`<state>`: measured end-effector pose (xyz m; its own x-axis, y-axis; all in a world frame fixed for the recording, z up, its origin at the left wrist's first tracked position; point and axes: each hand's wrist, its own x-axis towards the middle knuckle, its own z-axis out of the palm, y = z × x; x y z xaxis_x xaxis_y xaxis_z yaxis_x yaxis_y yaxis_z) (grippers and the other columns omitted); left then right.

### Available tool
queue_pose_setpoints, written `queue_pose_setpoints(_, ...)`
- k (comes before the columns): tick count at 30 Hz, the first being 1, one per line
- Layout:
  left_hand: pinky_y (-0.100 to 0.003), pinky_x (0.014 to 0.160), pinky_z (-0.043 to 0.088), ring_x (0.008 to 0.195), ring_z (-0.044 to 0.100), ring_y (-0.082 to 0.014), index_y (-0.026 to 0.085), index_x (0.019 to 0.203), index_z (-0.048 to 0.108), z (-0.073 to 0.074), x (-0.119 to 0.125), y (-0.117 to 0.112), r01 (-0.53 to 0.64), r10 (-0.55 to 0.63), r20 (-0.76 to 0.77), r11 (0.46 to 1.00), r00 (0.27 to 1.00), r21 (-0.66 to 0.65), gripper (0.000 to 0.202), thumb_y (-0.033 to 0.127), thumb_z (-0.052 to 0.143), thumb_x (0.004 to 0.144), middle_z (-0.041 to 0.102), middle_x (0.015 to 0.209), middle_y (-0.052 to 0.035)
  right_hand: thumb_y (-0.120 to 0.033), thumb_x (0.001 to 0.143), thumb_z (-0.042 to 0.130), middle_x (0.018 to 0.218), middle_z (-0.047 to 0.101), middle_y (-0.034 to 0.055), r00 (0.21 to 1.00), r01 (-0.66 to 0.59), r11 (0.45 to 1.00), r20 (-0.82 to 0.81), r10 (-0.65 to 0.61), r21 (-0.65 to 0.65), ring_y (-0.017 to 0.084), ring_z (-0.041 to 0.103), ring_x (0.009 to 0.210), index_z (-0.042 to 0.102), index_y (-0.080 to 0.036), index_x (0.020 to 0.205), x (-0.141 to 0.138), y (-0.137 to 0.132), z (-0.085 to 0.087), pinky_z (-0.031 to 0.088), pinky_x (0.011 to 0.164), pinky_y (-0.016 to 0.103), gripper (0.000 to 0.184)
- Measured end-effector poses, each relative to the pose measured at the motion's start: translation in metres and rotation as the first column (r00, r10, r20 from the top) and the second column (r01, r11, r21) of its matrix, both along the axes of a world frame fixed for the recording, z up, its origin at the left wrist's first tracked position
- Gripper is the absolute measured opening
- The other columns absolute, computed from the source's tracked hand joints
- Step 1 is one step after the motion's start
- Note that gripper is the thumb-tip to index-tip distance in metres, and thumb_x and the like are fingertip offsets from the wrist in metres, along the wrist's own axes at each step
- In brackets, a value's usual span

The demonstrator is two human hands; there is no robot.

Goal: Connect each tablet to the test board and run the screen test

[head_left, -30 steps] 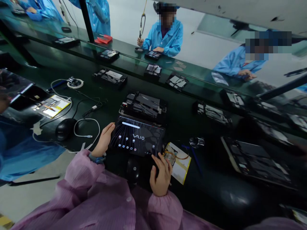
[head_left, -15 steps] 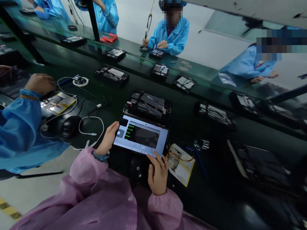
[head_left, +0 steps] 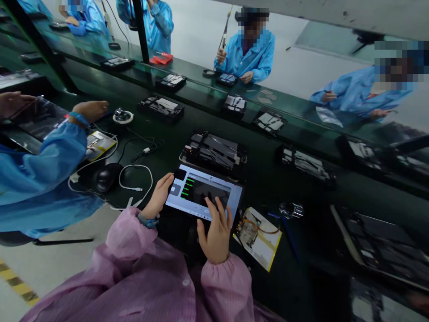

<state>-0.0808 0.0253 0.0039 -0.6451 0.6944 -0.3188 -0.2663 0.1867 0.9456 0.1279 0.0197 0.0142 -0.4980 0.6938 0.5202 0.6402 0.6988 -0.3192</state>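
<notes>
A tablet (head_left: 179,194) with a lit screen, showing a dark window with green text, is tilted toward me. My left hand (head_left: 160,192) grips its left edge, thumb at the upper corner. Over the lower right of the screen is my right hand (head_left: 216,232), open with its fingers spread; whether a fingertip touches the glass I cannot tell. Behind the tablet lies an opened device (head_left: 214,152) with its inner parts exposed. To the right of my right hand is a yellow-edged card (head_left: 264,250) bearing a circuit part and an orange flex cable (head_left: 268,230).
On the left, a co-worker's blue sleeve (head_left: 50,156) reaches over the bench, near a black mouse (head_left: 106,176) and a white cable (head_left: 152,181). A blue tool (head_left: 291,239) and a shiny metal piece (head_left: 292,209) lie at right. Several opened devices (head_left: 162,107) line the back.
My right hand has moved up and left, from the tablet's bottom edge over its screen. My left hand keeps its hold. The view has shifted, and the co-worker's arm at left has moved.
</notes>
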Motion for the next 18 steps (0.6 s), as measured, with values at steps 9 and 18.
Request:
queue_pose_setpoints(9,-0.028,0.098,0.043,0.115,0.056,-0.0209,0.021,0.101,0.068,0.001,-0.001,0.001,-0.003,0.003,-0.022,1.0,1.0,0.007,0.026,0.037,0.061,0.081,0.065,0.116,-0.0054,-0.018,0.088,0.047,0.119,0.064,0.0097,0.981,0.106,0.993,-0.167,-0.095,0.056,0.025,0.048,0.127,0.04,-0.017,0.134,0.013,0.007,-0.009,0.032,0.108,0.051,0.047)
queue_pose_setpoints(18,-0.031,0.103,0.04,0.118,0.054,-0.0218,0.022,0.103,0.068,0.0,-0.001,-0.002,0.044,-0.043,-0.062,0.999,0.997,0.006,0.028,0.04,0.059,0.083,0.065,0.117,-0.0049,-0.015,0.088,0.045,0.111,0.068,0.0097,0.962,0.194,0.976,-0.211,-0.171,0.095,0.025,0.053,0.122,0.046,-0.016,0.128,0.021,0.01,-0.011,0.034,0.106,0.05,0.04)
